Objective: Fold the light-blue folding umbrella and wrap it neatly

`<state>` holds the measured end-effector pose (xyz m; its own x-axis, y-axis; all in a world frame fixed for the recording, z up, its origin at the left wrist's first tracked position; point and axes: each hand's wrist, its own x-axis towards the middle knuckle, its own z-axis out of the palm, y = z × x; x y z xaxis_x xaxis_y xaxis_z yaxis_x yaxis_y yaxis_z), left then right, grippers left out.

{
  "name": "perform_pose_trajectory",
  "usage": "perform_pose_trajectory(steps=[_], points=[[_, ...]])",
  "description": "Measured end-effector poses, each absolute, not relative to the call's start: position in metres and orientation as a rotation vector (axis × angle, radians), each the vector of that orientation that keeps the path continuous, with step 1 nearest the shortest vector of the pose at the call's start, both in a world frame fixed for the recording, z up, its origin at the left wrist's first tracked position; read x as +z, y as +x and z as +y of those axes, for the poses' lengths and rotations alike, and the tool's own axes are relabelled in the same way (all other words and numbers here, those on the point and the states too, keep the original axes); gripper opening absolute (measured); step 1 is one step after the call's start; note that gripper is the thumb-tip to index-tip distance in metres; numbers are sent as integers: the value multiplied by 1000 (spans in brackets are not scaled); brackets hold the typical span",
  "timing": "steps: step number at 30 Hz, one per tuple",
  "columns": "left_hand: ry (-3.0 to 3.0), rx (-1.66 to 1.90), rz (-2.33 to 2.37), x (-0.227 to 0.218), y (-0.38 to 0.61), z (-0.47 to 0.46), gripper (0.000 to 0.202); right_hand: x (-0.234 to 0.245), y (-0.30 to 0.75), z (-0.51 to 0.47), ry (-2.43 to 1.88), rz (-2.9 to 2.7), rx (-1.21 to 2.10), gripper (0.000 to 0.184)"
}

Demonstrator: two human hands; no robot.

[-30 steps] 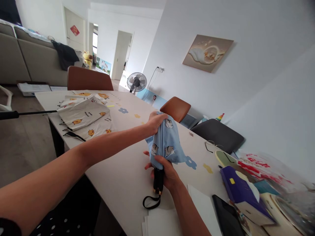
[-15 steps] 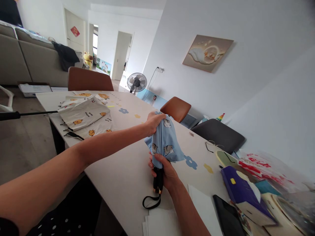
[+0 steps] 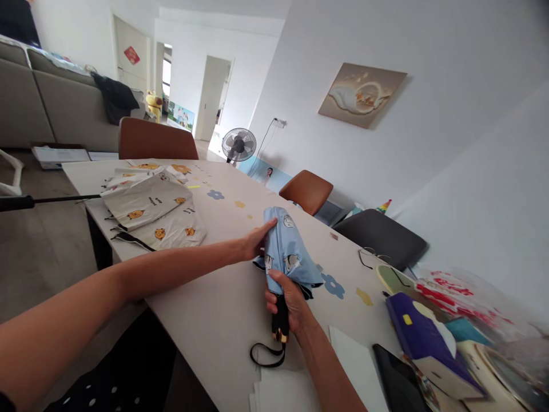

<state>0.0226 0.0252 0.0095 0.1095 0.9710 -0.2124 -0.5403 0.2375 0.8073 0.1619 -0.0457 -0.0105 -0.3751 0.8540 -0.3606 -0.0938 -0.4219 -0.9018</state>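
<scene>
A light-blue folding umbrella (image 3: 286,249) with white cartoon animals is partly gathered, tilted over the table, its loose folds flaring to the right. My right hand (image 3: 292,300) is wrapped round the lower canopy and the top of its black handle (image 3: 281,320), which has a gold-coloured end. A black wrist strap (image 3: 268,365) hangs from the handle in a loop. My left hand (image 3: 257,240) holds the canopy's left side, thumb on the front fabric; its other fingers are mostly hidden behind.
A cream umbrella (image 3: 150,200) with orange animals lies half-folded at the table's left, its shaft past the edge. To the right are glasses (image 3: 373,256), a purple tissue box (image 3: 422,337), a black tablet (image 3: 398,375) and plastic bags (image 3: 467,297). White papers (image 3: 283,392) lie near me.
My left hand has moved down and left, from the canopy's top to its side. The top of the blue fabric now shows. The right hand keeps its grip, shifted slightly.
</scene>
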Motion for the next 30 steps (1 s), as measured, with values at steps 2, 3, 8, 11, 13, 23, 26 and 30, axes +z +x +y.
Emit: perform_pose_trajectory(steps=[2,3,8,11,13,23,26,30], points=[[619,1191,872,-2,22,23,51,-13,162,-45,-1200,-1087,1846,27],[615,1200,889,-6,21,23,49,-13,161,-45,-1211,-1088,1848,27],[700,1020,711,-5,14,19,52,-3,160,-45,-1105,-1094,1929,26],[829,796,510,-2,14,9,64,9,162,-44,-946,-1050,1951,25],[895,774,557,1,18,4,62,15,166,-43,-912,-1056,1919,25],[623,1192,559,13,19,0,39,5,148,-58,-1307,-1273,1668,26],[522,1132,537,6,17,4,43,-1,144,-60,-1331,-1280,1715,28],[475,1120,573,-4,17,11,47,-8,146,-57,-1272,-1247,1821,30]])
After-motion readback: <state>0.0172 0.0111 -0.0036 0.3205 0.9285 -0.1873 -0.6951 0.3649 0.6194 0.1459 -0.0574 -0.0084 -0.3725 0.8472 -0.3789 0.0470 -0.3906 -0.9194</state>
